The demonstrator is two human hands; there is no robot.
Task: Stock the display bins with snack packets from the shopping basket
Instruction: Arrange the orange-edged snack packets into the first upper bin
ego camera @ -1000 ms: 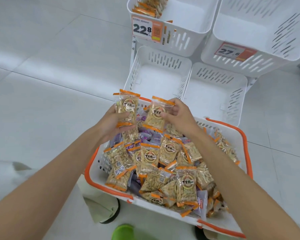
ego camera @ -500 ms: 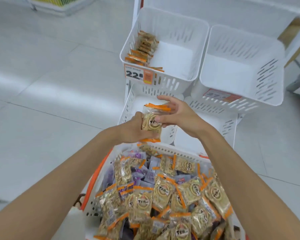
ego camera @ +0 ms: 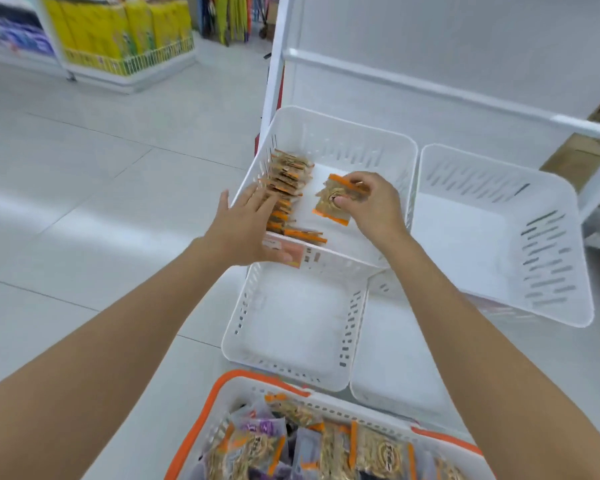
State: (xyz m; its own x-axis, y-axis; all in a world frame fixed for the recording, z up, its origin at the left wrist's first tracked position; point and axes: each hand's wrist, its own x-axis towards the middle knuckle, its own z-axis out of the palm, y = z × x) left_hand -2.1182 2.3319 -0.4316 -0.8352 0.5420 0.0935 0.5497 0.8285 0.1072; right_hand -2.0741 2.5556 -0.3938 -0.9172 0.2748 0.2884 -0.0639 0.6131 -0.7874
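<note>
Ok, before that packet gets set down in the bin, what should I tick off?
1. Right hand pinches the packet: ok.
2. Packet is above the upper-left bin, within its walls: ok.
3. Bare bin floor beside the row of packets: ok.
4. Left hand touches that row with straight fingers: ok.
5. Row standing neatly: cannot tell, blurred.
6. Shopping basket holds more packets: ok.

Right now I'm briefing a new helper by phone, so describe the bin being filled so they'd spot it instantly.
Find the white display rack ahead, carrying two tiers of white slotted bins. Take the upper left bin. Unlike its neighbours it holds stock: a row of orange-edged packets along its left wall, and the right hand holds a loose packet over its floor.
</note>
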